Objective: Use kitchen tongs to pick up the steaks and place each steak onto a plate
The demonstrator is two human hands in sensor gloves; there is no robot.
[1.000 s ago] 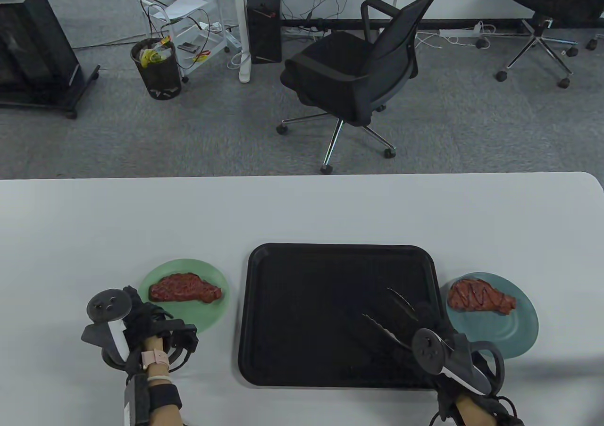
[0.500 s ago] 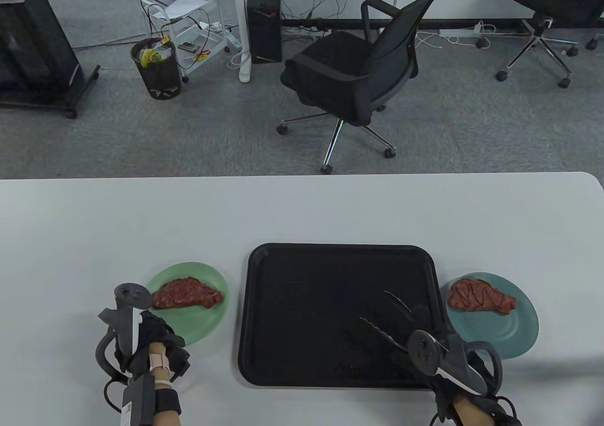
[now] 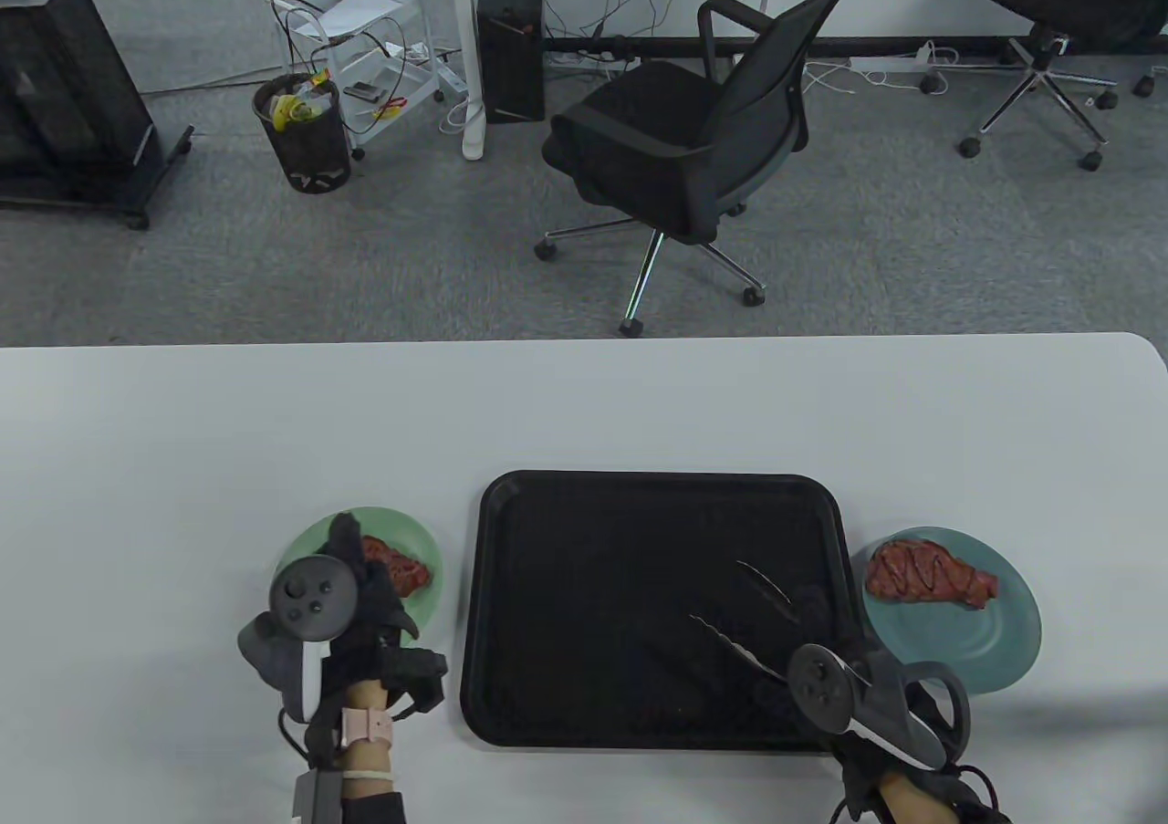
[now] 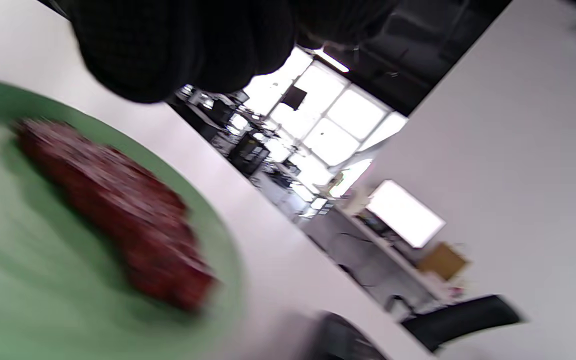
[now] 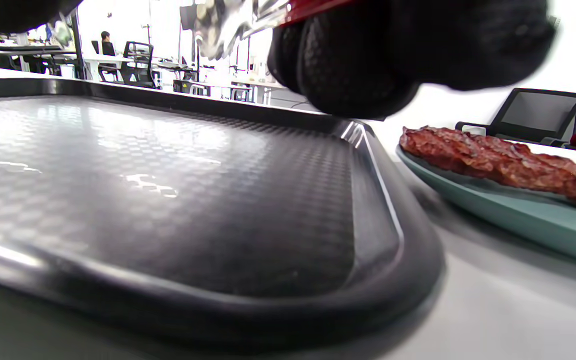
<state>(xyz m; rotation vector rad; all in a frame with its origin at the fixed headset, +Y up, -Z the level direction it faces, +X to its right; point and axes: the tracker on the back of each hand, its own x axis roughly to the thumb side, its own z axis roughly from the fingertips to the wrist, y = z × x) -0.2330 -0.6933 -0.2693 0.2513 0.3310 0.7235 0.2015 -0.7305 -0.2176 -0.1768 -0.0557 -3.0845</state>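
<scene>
Two hands work beside the tray (image 3: 657, 514). At its near right corner, right hand (image 3: 876, 705) grips tongs (image 3: 744, 614), tips spread over the tray. Left of it, left hand (image 3: 365, 614) hovers over green plate (image 3: 429, 546) and steak (image 3: 397, 568); grip indeterminate. Right of it, second steak (image 3: 926, 573) lies on teal plate (image 3: 1004, 651)

**Where the three cameras look**

The table view looks down from the near side, over the table (image 3: 584, 404) to the office floor beyond. The left wrist view sits tilted, close above the green plate (image 4: 28, 300). The right wrist view skims low over the tray (image 5: 168, 200), facing the blue plate (image 5: 518, 220); both plates appear from above too.
</scene>
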